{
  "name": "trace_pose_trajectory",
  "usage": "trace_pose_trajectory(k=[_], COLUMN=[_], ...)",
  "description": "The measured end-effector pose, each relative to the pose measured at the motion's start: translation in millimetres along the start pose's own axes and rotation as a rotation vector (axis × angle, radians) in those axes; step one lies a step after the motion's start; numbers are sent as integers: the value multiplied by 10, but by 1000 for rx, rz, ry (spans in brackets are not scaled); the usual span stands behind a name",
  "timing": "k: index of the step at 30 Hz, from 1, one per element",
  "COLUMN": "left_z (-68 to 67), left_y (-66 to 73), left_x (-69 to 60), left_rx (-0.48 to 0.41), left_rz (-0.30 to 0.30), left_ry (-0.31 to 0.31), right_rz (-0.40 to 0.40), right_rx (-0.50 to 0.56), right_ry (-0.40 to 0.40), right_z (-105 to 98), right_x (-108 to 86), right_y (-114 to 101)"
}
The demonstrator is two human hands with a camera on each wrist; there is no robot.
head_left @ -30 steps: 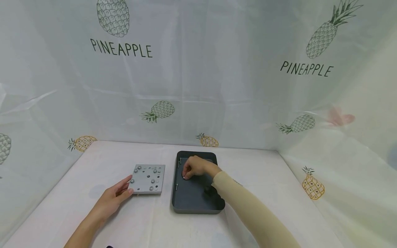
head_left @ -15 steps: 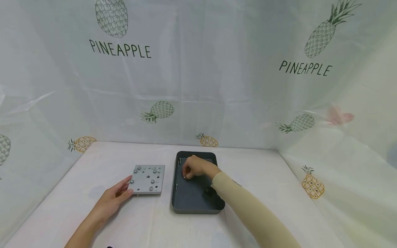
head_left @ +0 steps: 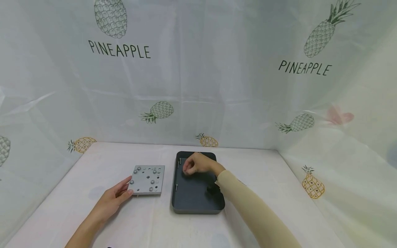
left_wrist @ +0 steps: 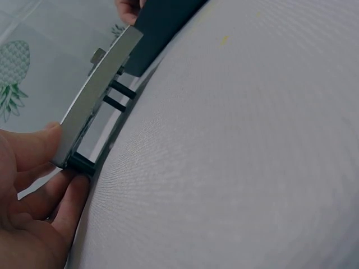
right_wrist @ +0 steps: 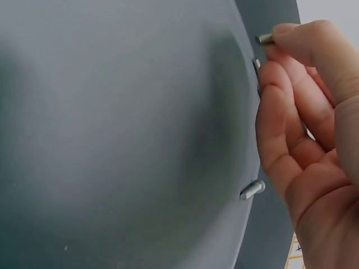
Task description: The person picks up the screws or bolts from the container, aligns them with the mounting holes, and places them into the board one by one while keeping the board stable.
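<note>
A square metal plate [head_left: 145,179] with several screw heads on top is gripped at its left edge by the left hand [head_left: 112,199]. In the left wrist view, the thumb of the left hand [left_wrist: 33,185] lies on the edge of the plate [left_wrist: 101,84], which stands raised on dark shanks. Over the dark tray [head_left: 198,203], the right hand [head_left: 200,164] pinches a small screw. The right wrist view shows that screw [right_wrist: 265,39] between thumb and fingertip of the right hand [right_wrist: 305,112], with another screw [right_wrist: 252,189] lying in the tray below.
Two screws [head_left: 179,162] lie near the tray's back left corner and one [head_left: 176,187] by its left side. A patterned sheet [head_left: 198,86] hangs behind the white-covered table [head_left: 155,227].
The right hand has lifted slightly and moved a little to the back and right, with a screw in its fingertips. The left hand and the plate have stayed put.
</note>
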State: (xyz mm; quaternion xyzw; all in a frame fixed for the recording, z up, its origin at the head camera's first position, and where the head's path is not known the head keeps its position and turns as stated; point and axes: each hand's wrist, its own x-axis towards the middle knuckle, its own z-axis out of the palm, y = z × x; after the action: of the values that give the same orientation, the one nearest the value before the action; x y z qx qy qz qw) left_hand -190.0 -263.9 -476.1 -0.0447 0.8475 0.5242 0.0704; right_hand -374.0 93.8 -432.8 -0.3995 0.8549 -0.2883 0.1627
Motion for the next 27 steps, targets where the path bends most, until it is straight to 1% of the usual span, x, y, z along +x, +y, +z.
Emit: trace_pose_trajectory(k=[4,9,12,19,27], left_z=[4,-2,-2,3,1], left_y=[-6,-16,-22,-25,-34], left_x=[-2,2,3,-8,2], left_rx=[-2,10,18,21,17], left_rz=[-8,14,16,29,28], left_ry=[1,2,1,7,6], right_rz=[-15,-31,-45,-79,-82], right_rx=[52,113,140,192,266], right_ry=[8,29,52,99,109], right_z=[-3,3,9,37,104], right_x=[21,48,69,166,295], right_y=[-13,-60,-100,-199,-327])
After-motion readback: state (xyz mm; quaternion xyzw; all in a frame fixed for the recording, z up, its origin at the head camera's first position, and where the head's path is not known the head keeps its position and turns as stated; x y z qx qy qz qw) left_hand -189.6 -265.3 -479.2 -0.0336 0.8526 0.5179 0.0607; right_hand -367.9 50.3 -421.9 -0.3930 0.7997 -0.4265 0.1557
